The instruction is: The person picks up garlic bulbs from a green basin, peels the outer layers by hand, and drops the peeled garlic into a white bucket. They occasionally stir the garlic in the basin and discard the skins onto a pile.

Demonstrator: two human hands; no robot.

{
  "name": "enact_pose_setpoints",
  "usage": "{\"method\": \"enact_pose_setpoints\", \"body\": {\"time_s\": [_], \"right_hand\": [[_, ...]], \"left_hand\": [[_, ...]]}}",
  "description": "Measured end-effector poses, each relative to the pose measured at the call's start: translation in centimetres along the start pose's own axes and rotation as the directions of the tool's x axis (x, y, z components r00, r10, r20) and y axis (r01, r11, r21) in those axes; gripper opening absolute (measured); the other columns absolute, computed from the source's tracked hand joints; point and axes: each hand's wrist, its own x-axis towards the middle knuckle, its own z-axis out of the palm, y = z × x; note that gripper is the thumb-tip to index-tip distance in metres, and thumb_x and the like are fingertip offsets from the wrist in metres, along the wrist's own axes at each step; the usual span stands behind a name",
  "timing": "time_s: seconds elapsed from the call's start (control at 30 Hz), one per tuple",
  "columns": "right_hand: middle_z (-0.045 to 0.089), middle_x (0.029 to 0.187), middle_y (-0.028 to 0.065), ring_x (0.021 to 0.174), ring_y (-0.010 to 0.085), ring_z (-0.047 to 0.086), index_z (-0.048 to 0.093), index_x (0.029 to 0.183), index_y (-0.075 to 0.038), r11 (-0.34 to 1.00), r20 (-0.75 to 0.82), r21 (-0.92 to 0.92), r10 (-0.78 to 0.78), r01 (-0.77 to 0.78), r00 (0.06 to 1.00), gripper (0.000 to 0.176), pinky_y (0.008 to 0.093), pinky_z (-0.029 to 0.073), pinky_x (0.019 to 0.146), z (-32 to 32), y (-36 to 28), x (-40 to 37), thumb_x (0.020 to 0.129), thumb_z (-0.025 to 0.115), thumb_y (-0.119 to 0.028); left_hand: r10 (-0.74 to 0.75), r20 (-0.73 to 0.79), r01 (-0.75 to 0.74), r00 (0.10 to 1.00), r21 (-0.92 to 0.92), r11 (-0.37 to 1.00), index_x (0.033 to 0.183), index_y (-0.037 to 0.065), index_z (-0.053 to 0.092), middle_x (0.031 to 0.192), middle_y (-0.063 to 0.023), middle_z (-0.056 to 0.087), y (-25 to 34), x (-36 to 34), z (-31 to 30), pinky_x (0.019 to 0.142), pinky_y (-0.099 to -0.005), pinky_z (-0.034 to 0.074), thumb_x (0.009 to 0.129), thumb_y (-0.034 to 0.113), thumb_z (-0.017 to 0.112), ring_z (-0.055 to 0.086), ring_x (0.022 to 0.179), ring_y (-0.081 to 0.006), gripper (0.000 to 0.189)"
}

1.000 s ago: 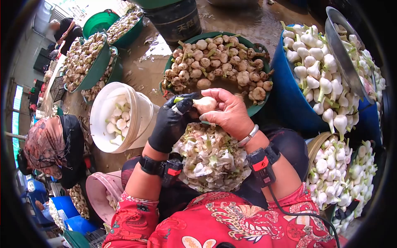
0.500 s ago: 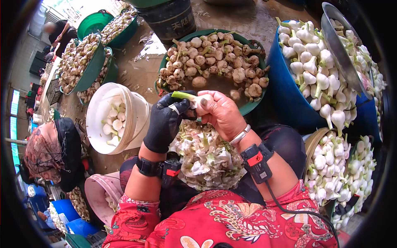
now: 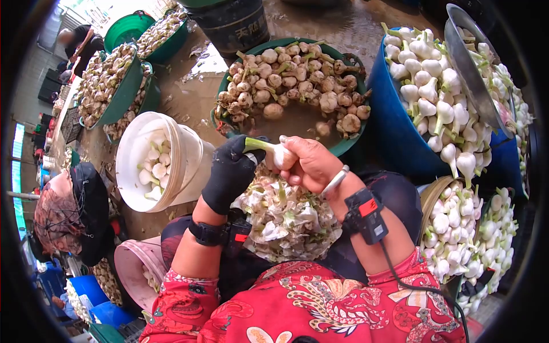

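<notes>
A garlic bulb [image 3: 280, 156] with a short green stem lies between my two hands, above a heap of papery garlic peelings [image 3: 286, 214]. My left hand [image 3: 233, 171], in a black glove, is closed round the stem end. The bare fingers of my right hand [image 3: 313, 163] are curled against the bulb's other side, and some fingertips are hidden behind it. Just beyond my hands stands a green tub [image 3: 337, 150] of brownish unpeeled garlic bulbs [image 3: 294, 80] sitting partly in murky water.
To the left is a white bucket [image 3: 182, 171] with peeled bulbs, and below it a pink bucket [image 3: 128, 263]. Blue tub [image 3: 380, 114] and basket of white garlic [image 3: 452, 228] stand right. A black bucket [image 3: 234, 28] is at the back. Another person's covered head [image 3: 71, 208] is close left.
My right hand has turned and shifted slightly right and down round the bulb. My left hand has moved a little lower, and the bulb is tilted more downward.
</notes>
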Motion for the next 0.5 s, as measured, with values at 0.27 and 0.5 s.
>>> {"method": "enact_pose_setpoints", "body": {"time_s": [0.27, 0.5], "right_hand": [[0.06, 0.075, 0.0117, 0.058, 0.0181, 0.058, 0.053, 0.1, -0.004, 0.977, 0.219, 0.069, 0.183, -0.202, 0.958, 0.024, 0.025, 0.041, 0.04, -0.3, -0.1, -0.9, 0.093, 0.047, -0.026], [0.059, 0.079, 0.0045, 0.065, 0.014, 0.056, 0.056, 0.098, -0.005, 0.999, -0.087, -0.033, -0.017, 0.014, 0.996, 0.014, 0.0226, 0.045, 0.057, 0.3, 0.1, -0.3, 0.093, 0.05, -0.017]], "left_hand": [[-0.068, 0.027, 0.072, 0.997, -0.164, 0.984, 0.115, 0.002, 0.059, 0.092, -0.0072, 0.064, -0.2, 0.0, 0.8, 0.07, -0.028, 0.051, 0.077, 0.005, 0.064, 0.061, 0.078, -0.0152, 0.038], [-0.158, 0.128, 0.188, 0.979, -0.283, 0.941, 0.116, -0.001, 0.057, 0.095, -0.008, 0.064, 1.6, -0.8, 0.3, 0.068, -0.0269, 0.052, 0.086, 0.01, 0.058, 0.061, 0.077, -0.0133, 0.032]]}}
